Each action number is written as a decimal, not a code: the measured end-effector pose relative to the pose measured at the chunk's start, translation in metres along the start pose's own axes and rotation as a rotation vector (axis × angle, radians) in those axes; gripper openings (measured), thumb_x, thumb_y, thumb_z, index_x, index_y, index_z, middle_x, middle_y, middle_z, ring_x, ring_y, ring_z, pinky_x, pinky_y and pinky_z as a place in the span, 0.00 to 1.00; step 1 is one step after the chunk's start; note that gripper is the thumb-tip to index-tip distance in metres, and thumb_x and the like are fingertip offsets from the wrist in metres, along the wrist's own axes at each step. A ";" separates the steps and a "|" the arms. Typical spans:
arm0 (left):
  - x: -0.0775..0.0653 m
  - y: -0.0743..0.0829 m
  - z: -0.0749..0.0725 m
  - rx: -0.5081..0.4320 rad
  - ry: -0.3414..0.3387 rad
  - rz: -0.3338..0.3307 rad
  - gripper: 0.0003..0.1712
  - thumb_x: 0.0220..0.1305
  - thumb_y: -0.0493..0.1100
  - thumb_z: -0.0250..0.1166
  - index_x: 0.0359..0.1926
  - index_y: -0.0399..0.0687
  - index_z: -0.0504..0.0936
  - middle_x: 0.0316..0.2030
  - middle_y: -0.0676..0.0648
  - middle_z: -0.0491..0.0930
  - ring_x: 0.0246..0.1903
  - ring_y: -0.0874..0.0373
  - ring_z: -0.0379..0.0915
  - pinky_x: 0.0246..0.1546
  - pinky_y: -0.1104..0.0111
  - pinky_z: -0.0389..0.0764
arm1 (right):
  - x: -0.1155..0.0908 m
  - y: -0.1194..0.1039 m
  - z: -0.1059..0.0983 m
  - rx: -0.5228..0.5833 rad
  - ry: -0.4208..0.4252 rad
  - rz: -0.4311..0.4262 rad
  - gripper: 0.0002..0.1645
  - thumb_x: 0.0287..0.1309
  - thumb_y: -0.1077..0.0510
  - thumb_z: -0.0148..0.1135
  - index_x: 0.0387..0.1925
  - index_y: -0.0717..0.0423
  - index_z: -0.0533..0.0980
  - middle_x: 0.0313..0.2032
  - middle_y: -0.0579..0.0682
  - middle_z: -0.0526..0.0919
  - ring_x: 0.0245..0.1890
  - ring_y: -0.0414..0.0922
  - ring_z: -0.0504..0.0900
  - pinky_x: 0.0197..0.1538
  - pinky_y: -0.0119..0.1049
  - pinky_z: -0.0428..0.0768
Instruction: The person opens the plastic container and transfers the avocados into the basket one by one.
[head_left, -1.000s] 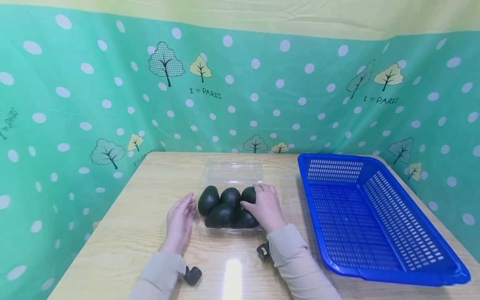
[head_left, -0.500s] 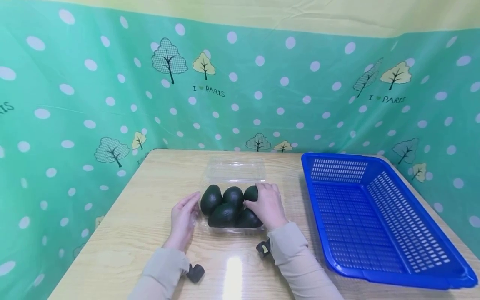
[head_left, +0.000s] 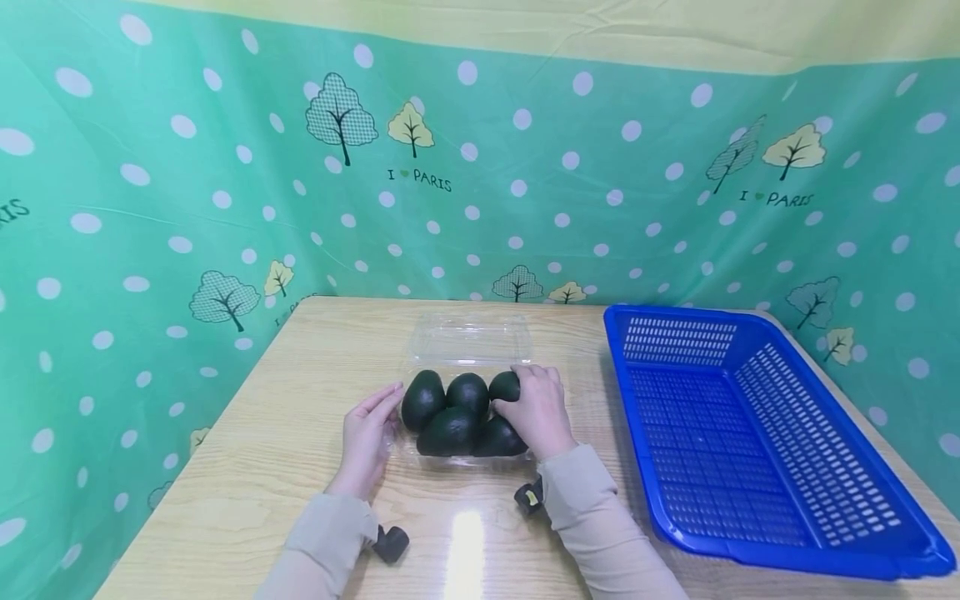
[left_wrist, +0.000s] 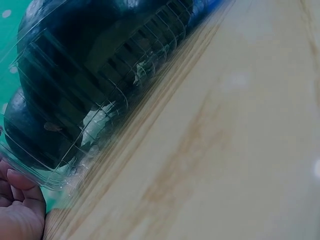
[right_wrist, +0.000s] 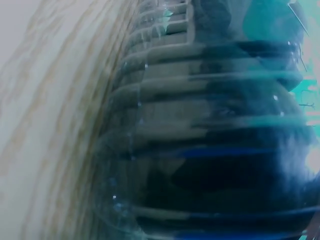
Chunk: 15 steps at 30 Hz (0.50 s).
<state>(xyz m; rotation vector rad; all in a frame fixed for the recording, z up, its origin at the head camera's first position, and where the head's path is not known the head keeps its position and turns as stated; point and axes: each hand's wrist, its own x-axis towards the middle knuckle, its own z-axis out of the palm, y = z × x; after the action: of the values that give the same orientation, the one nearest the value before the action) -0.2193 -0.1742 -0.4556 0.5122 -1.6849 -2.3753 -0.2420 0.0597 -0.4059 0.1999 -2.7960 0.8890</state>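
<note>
Several dark green avocados lie in a clear plastic clamshell box, its lid folded back on the table. My right hand grips the back right avocado, thumb on its near side and fingers over its far side. Against the left side of the box rests my left hand, its fingers loosely extended. From the left wrist, the fingertips show right at the box's corner. The right wrist view is filled by the ribbed box wall with dark avocados behind it; the right hand is hardly visible there.
A large blue plastic basket with slotted walls stands on the right of the wooden table. Behind the table hangs a green dotted curtain. A black strap piece sits at each wrist.
The head view has shifted slightly, so the whole scene sits a little further right. Both hands stay at the box, the right one still on the same avocado.
</note>
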 end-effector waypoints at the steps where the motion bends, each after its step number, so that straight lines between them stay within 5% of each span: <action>1: 0.000 0.000 0.000 0.003 0.001 -0.001 0.07 0.62 0.39 0.68 0.40 0.57 0.86 0.42 0.62 0.84 0.31 0.69 0.72 0.36 0.79 0.77 | 0.000 0.000 0.000 0.004 0.001 0.000 0.37 0.46 0.54 0.75 0.59 0.62 0.76 0.57 0.61 0.80 0.54 0.57 0.70 0.57 0.51 0.71; 15: -0.001 0.000 -0.001 -0.014 -0.019 -0.020 0.17 0.61 0.40 0.69 0.52 0.47 0.84 0.44 0.59 0.83 0.28 0.69 0.72 0.32 0.80 0.75 | 0.001 0.003 0.000 0.044 0.010 -0.001 0.35 0.47 0.54 0.75 0.58 0.60 0.77 0.57 0.59 0.81 0.53 0.56 0.71 0.56 0.50 0.73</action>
<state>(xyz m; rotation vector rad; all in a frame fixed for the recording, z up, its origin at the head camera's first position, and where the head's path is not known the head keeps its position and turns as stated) -0.2183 -0.1747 -0.4556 0.5081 -1.6778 -2.4114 -0.2433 0.0624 -0.4073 0.2028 -2.7681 0.9498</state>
